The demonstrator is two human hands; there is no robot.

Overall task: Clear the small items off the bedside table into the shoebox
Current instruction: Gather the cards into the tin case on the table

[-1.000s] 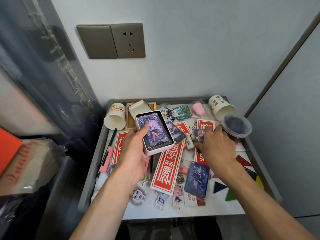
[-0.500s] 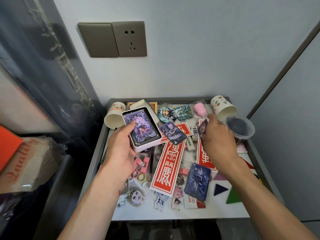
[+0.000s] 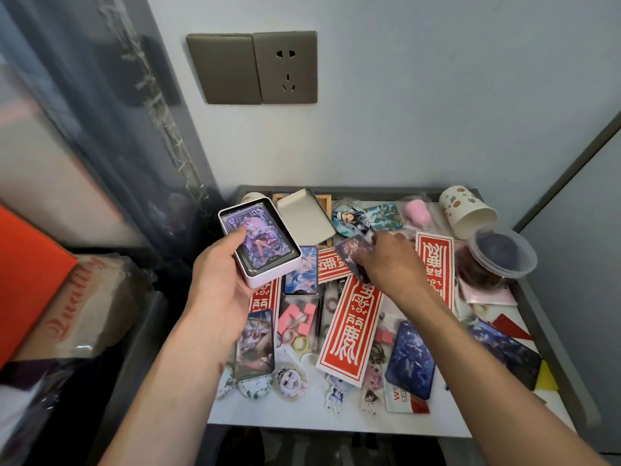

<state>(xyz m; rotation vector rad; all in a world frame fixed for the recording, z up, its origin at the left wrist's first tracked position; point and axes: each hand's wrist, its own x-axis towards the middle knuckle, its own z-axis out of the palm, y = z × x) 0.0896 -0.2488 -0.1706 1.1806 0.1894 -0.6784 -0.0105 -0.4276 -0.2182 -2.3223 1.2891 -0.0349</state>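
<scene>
My left hand [image 3: 221,280] grips a small white tin [image 3: 260,242] filled with picture cards, holding it above the left side of the bedside table [image 3: 336,423]. My right hand [image 3: 389,260] reaches over the table's middle and pinches a dark picture card [image 3: 351,250] at its fingertips. The tin's empty lid [image 3: 304,216] lies behind, near the wall. Loose cards [image 3: 300,270], red paper strips [image 3: 353,331], pink clips [image 3: 295,319] and acrylic figures [image 3: 292,381] are scattered over the top. An orange box [image 3: 27,274] shows at the far left.
Two paper cups lie on their sides at the back, one at the right [image 3: 467,210]. A clear lidded tub [image 3: 497,257] sits at the right edge. A wall socket [image 3: 285,67] is above. A wrapped bag [image 3: 80,304] lies left of the table.
My left hand has carried the tin further left and up. My right hand has moved left toward the table's middle with a card in its fingers. The camera has come closer.
</scene>
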